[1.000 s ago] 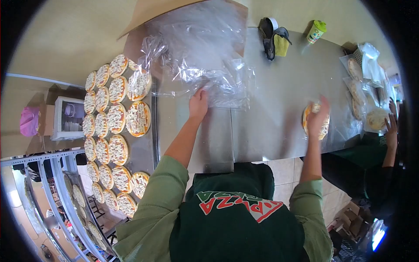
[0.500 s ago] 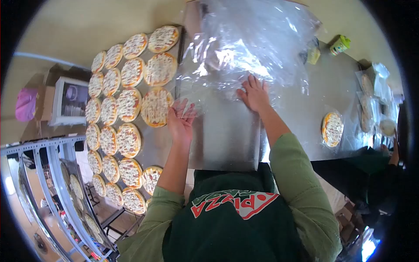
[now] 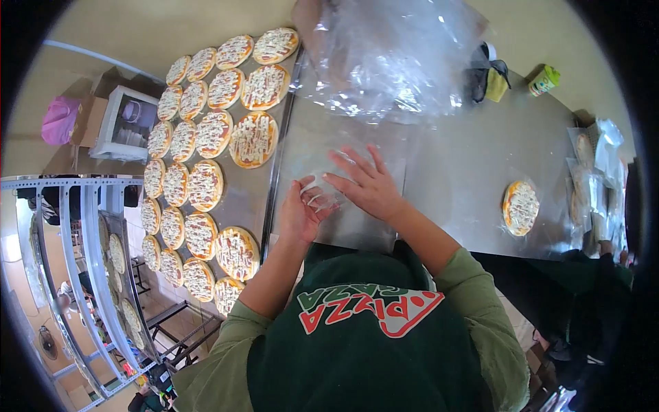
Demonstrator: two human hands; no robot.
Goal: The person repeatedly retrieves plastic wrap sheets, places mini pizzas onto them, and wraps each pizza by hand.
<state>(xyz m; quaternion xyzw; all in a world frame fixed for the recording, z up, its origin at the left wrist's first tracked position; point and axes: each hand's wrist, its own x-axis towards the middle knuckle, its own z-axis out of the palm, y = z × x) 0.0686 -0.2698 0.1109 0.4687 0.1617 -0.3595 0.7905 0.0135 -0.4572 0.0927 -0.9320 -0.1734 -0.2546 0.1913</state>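
Note:
Over the steel table (image 3: 439, 178), my left hand (image 3: 302, 211) has its fingers curled on a thin clear plastic bag (image 3: 319, 199). Close beside it on the right, my right hand (image 3: 367, 182) is spread, palm down, with its fingertips near the bag. A large heap of clear plastic bags (image 3: 391, 62) lies beyond both hands. To the left, topped pizzas (image 3: 254, 139) stand in rows on a metal tray (image 3: 240, 196). One more pizza (image 3: 520, 208), in clear plastic, lies at the right.
Behind on the right are a dark and yellow object (image 3: 495, 84) and a green cup (image 3: 544, 80). Packed items (image 3: 604, 151) sit at the far right, near a person in dark clothes (image 3: 563, 295). A metal rack (image 3: 89, 254) stands at the left.
My left hand has drawn the clear bag toward me, away from the heap. My right hand has left the heap and moved beside my left. The view has shifted.

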